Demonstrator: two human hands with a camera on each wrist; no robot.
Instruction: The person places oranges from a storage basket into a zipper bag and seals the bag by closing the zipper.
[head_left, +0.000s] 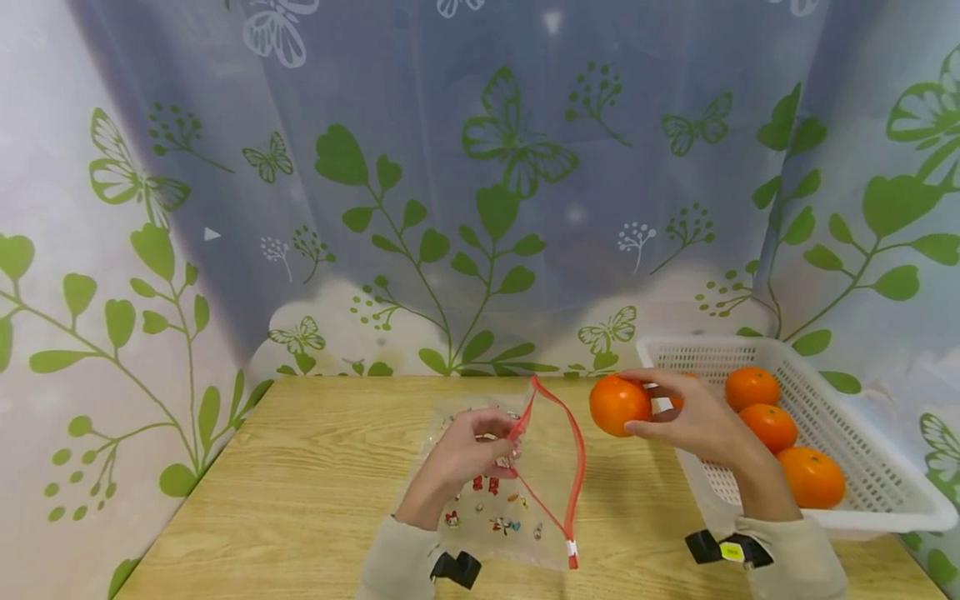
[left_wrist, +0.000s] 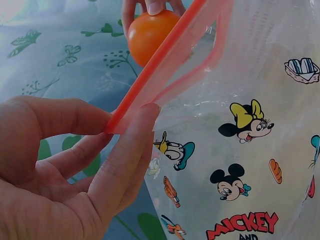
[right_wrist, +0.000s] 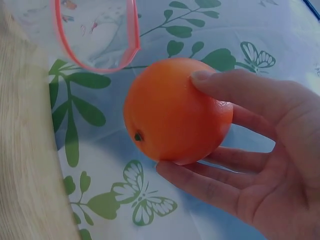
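My left hand (head_left: 474,446) pinches the red-edged rim of a clear zip bag (head_left: 540,475), whose mouth gapes toward the right. Cartoon figures and red lettering are printed on the bag (left_wrist: 250,175). Thumb and index finger meet on the red zip strip in the left wrist view. My right hand (head_left: 686,417) grips an orange (head_left: 619,406) by its sides, held between the bag's mouth and the basket. In the right wrist view the orange (right_wrist: 175,112) shows its small green stem spot, with thumb on one side and fingers on the other.
A white plastic basket (head_left: 892,492) with slotted walls stands on the right of the wooden table (head_left: 300,492), with several oranges (head_left: 810,477) in it. A curtain (head_left: 420,275) printed with leaves and butterflies hangs behind the table and along both sides.
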